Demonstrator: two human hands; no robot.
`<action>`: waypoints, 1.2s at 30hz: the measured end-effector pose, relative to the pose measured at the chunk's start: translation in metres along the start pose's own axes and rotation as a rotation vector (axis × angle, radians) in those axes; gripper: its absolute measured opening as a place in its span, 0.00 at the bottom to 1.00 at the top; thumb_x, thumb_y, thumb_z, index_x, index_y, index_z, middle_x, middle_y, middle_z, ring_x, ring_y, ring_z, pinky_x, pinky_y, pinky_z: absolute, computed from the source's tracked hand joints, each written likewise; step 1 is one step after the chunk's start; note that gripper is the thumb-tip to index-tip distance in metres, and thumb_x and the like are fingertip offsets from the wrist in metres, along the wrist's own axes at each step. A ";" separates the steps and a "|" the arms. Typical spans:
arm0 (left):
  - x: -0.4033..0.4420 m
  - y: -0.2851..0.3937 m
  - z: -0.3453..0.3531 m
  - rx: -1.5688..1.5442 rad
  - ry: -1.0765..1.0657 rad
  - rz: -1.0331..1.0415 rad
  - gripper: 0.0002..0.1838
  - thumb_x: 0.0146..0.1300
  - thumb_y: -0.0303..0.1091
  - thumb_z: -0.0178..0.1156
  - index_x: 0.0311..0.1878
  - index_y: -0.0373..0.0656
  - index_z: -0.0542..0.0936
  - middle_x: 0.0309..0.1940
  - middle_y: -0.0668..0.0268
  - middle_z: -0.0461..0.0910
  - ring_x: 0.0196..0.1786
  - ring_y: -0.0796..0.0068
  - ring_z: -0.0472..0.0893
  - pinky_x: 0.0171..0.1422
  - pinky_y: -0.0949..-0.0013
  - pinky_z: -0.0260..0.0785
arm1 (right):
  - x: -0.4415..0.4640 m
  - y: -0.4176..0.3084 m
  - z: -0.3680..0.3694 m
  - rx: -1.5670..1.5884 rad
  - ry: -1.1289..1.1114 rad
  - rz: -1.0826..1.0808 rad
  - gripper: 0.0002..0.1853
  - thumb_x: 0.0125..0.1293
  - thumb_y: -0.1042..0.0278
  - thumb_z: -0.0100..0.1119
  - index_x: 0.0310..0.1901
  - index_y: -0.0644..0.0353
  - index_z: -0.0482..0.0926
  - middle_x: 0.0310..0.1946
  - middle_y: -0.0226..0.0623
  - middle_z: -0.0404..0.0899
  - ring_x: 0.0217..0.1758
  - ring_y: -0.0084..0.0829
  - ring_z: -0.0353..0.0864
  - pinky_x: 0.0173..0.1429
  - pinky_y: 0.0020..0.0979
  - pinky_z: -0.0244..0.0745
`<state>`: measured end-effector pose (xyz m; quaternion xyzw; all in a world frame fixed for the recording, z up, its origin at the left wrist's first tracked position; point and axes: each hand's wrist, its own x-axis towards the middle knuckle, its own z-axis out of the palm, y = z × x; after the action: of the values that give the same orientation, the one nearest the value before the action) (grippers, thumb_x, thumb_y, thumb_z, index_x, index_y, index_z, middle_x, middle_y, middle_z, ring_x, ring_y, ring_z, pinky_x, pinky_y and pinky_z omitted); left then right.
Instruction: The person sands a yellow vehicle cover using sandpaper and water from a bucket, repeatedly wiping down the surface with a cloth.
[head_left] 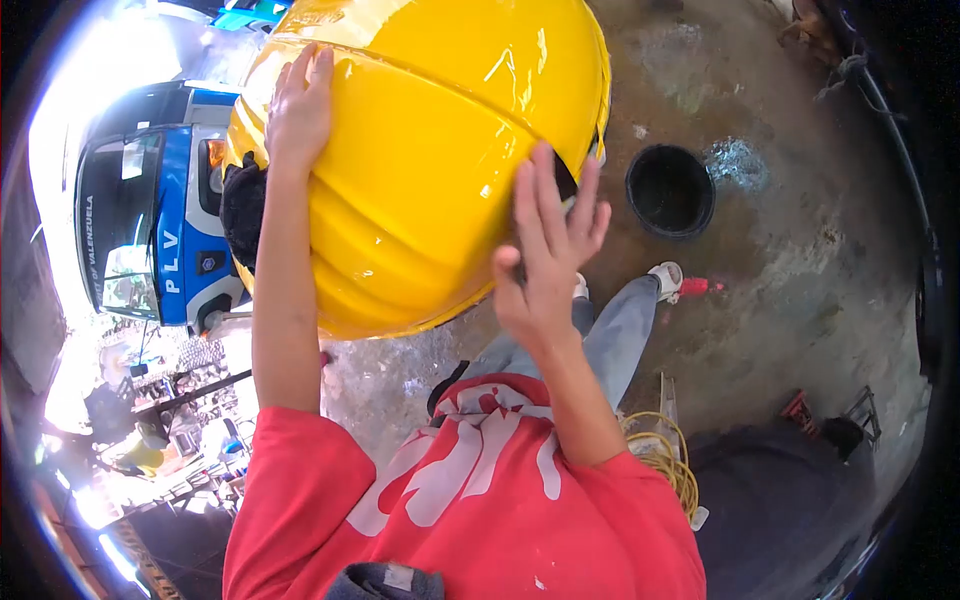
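Note:
A large glossy yellow vehicle body panel [420, 190] with a seam and moulded ridges fills the upper middle of the head view. My left hand [299, 112] lies on its left part, fingers stretched out along the surface. Held up at the panel's lower right edge is my right hand [548, 255], its fingers spread and slightly blurred, with nothing in it. Whether those fingertips touch the panel I cannot tell. A dark opening [565, 180] shows just behind them. Some black bunched material [243, 208] sits at the panel's left edge, beside my left forearm.
A black bucket [670, 192] stands on the wet concrete floor [780, 300] to the right. Near my shoe lies a red object [700, 287]. Coiled yellow cord or hose [672, 465] is by my right side. A blue and white vehicle [172, 215] is parked at left, above scattered clutter [190, 440].

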<state>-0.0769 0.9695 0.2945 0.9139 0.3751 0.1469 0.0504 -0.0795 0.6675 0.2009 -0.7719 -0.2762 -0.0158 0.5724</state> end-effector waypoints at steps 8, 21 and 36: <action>0.000 0.006 -0.006 -0.025 0.001 0.003 0.33 0.74 0.62 0.41 0.72 0.53 0.70 0.72 0.56 0.68 0.74 0.53 0.66 0.77 0.55 0.55 | 0.000 0.008 0.000 -0.019 -0.063 -0.067 0.31 0.76 0.47 0.41 0.75 0.52 0.63 0.79 0.28 0.57 0.84 0.52 0.38 0.77 0.61 0.14; -0.002 0.009 -0.008 -0.059 -0.005 -0.010 0.34 0.72 0.63 0.44 0.72 0.53 0.71 0.73 0.58 0.67 0.75 0.54 0.65 0.77 0.56 0.55 | 0.002 -0.004 -0.034 -0.027 0.010 -0.032 0.27 0.72 0.59 0.46 0.71 0.53 0.69 0.74 0.30 0.67 0.82 0.46 0.50 0.80 0.53 0.19; -0.009 0.011 -0.001 -0.020 0.042 -0.033 0.33 0.71 0.63 0.45 0.72 0.58 0.71 0.74 0.51 0.64 0.77 0.51 0.61 0.79 0.53 0.51 | 0.042 -0.027 -0.048 -0.281 -0.328 -0.256 0.29 0.68 0.57 0.54 0.70 0.54 0.71 0.75 0.25 0.65 0.83 0.47 0.45 0.78 0.59 0.17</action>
<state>-0.0757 0.9547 0.2953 0.9037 0.3897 0.1691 0.0538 -0.0420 0.6473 0.2549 -0.7947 -0.4560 -0.0010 0.4006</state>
